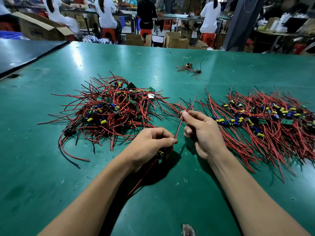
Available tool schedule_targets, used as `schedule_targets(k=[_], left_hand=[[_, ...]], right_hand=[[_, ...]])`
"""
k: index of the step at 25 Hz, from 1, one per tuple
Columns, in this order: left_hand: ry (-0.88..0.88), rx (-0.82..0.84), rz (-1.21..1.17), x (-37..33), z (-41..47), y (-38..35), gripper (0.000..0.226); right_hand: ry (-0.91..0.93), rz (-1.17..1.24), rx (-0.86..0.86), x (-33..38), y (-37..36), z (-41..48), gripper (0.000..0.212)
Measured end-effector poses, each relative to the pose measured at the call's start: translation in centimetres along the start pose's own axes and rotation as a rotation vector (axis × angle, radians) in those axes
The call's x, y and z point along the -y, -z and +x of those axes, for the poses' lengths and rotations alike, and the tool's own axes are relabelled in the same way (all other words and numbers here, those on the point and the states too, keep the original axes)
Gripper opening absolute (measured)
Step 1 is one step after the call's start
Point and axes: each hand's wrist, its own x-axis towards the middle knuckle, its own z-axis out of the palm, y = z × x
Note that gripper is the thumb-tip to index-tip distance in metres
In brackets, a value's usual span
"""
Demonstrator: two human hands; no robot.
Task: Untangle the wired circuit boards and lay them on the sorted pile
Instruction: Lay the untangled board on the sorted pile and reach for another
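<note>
In the head view, your left hand (151,143) curls its fingers round 1 circuit board (161,153) just above the tabletop (51,167). Your right hand (204,133) pinches the board's red-and-black wires (179,127). The tangled heap (110,109) lies to the left and the sorted pile (264,120) to the right. The board looks light and its leads limp and likely to snag, so grip the board's edges and draw the wires gently.

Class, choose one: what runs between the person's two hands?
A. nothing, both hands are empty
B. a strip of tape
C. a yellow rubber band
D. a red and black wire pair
D: the left hand and the right hand each pinch the red and black wire pair, which runs straight from one to the other.
</note>
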Motion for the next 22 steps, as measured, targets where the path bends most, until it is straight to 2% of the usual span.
schedule_targets(k=[6, 9, 12, 15, 18, 22], left_hand=[[0.011, 0.043, 0.011, 0.0, 0.0, 0.1, 0.008], [0.006, 0.079, 0.071, 0.0, -0.1, 0.2, 0.008], [0.011, 0.072, 0.106, 0.1, -0.1, 0.3, 0.007], [0.019, 0.049, 0.132, 0.1, -0.1, 0.3, 0.007], [0.056, -0.027, -0.006, 0.1, 0.0, 0.0, 0.007], [0.115, -0.195, -0.216, -0.2, 0.3, 0.0, 0.003]], right_hand=[[-0.146, 0.154, 0.064, 0.9, -0.1, 0.0, 0.024], [-0.179, 0.133, 0.058, 1.3, 0.2, 0.0, 0.027], [-0.047, 0.013, -0.009, 1.0, 0.3, 0.2, 0.033], [0.122, -0.225, -0.079, 0.5, 0.4, 0.1, 0.033], [0.103, -0.232, -0.065, 0.7, 0.4, -0.1, 0.036], [0.056, -0.26, -0.083, 0.9, 0.3, -0.1, 0.056]])
